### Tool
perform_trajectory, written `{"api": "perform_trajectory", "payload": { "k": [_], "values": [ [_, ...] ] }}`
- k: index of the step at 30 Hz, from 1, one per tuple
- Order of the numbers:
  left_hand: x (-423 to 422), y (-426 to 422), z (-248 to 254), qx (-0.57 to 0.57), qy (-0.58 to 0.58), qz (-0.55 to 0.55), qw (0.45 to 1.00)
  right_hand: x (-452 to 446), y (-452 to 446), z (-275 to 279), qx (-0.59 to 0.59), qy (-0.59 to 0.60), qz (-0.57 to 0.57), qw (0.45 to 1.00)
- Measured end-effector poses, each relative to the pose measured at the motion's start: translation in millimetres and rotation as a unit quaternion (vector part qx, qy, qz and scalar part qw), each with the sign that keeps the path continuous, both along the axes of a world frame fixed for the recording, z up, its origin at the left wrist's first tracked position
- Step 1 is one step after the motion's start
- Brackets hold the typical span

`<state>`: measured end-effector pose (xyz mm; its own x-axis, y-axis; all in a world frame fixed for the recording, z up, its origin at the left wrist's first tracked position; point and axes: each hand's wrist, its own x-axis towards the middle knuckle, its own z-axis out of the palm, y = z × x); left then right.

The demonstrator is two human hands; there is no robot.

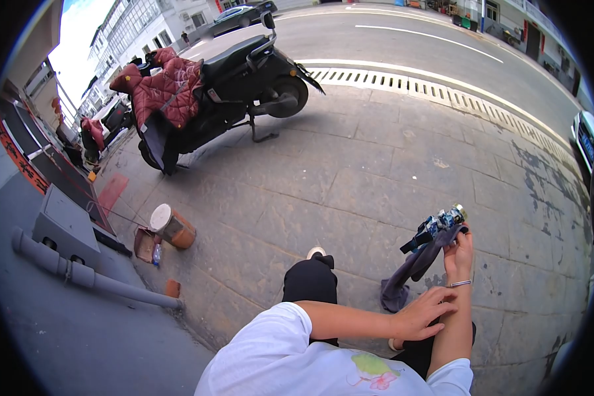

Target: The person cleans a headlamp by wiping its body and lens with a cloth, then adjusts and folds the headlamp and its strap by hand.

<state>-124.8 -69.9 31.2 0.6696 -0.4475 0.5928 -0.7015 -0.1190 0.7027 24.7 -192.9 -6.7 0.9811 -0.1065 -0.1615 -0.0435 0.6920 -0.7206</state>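
Observation:
My right hand (459, 247) is raised at the right, its fingers closed round the top of a long dark grey cloth (419, 264) that hangs down to the lower left. Against the same fingers sits a bundle with a blue, white and black pattern (435, 226). It has a black strap and a gold-coloured round end; its kind cannot be made out. My left hand (424, 313) reaches across my body and rests on my right forearm below the bracelet (459, 284), fingers stretched and slightly apart, holding nothing visible.
A black scooter (244, 69) with a red quilted cover (168, 92) stands ahead on the paving. An orange-brown bucket (178, 231) and a small box (146, 244) sit at the left, near a grey pipe (119, 284). A slotted drain (402, 84) borders the road.

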Motion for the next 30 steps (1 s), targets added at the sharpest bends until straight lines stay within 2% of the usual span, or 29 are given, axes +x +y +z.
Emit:
{"api": "perform_trajectory", "payload": {
  "k": [4, 8, 9, 10, 11, 12, 13, 15, 17, 19, 22, 27, 30],
  "values": [
    [-8.7, -0.2, -2.6, 0.013, 0.072, -0.069, 0.995, -1.2, -0.3, -0.1, 0.0, -0.013, 0.004, 1.0],
    [-12.5, 2.0, -6.2, 0.056, 0.093, -0.146, 0.983, -4.5, -2.9, 7.0, 0.019, -0.022, 0.024, 0.999],
    [-8.4, 3.6, -5.7, 0.038, 0.178, -0.186, 0.965, -9.0, 2.7, 19.1, -0.008, -0.018, 0.02, 1.0],
    [1.1, 6.8, -0.8, 0.07, 0.19, -0.187, 0.961, -7.9, -1.0, 13.8, -0.01, -0.027, 0.035, 0.999],
    [8.8, 7.8, -4.4, 0.035, 0.168, -0.14, 0.975, -4.4, -5.1, 5.3, -0.007, -0.027, 0.043, 0.999],
    [20.2, 11.2, -12.7, 0.003, 0.182, -0.091, 0.979, -11.6, 5.4, 26.3, 0.027, -0.017, 0.021, 0.999],
    [30.9, 19.6, 1.7, -0.018, 0.259, -0.04, 0.965, -12.0, 5.1, 24.7, 0.025, -0.022, 0.028, 0.999],
    [58.9, 36.4, -23.3, -0.116, 0.356, 0.029, 0.927, -17.8, 5.1, 24.8, 0.025, -0.034, 0.048, 0.998],
    [76.9, 44.1, -21.8, -0.221, 0.374, 0.102, 0.895, -19.8, 9.1, 36.0, 0.027, -0.045, 0.071, 0.996],
    [84.7, 52.3, -15.9, -0.256, 0.365, 0.118, 0.887, -26.0, 16.9, 38.3, 0.004, -0.055, 0.106, 0.993],
    [88.6, 59.6, -15.7, -0.247, 0.357, 0.163, 0.886, -35.8, 33.7, 41.8, -0.014, -0.062, 0.125, 0.99],
    [93.0, 70.0, -11.8, -0.27, 0.407, 0.132, 0.863, -42.9, 45.3, 39.2, -0.089, -0.049, 0.146, 0.984],
    [92.3, 72.6, -12.5, -0.274, 0.387, 0.124, 0.872, -41.9, 44.6, 31.2, -0.131, -0.062, 0.149, 0.978]
  ]
}}
